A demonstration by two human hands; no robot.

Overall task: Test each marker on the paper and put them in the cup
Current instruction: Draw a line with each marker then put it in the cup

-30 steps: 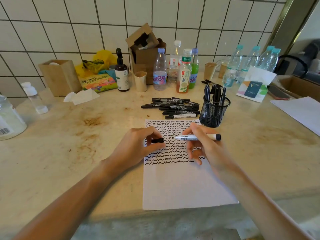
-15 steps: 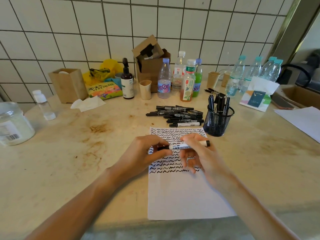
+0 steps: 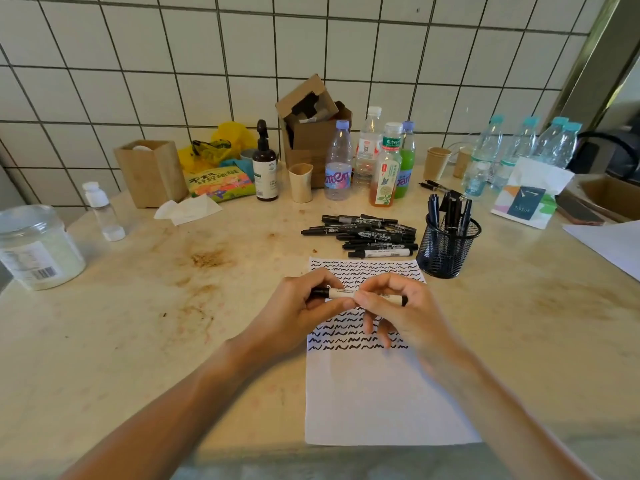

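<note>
Views: one only, the head camera; no second view shares the scene.
Position: above the near edge of the counter (image 3: 104, 341), at the person's head.
Direction: forward and down, towards the far edge and the tiled wall (image 3: 173, 64) behind it.
Lens: wide-angle; the tile lines bow and the counter's near edge curves.
Nearness: close to the near edge; both forearms enter from the bottom corners, the left hand (image 3: 294, 313) and right hand (image 3: 398, 306) meeting at mid-frame over the paper (image 3: 381, 403).
Coverage: the counter from near edge to far edge, its left and right ends cut off by the frame.
Right top corner: a metal frame post (image 3: 602, 39) slants in.
</note>
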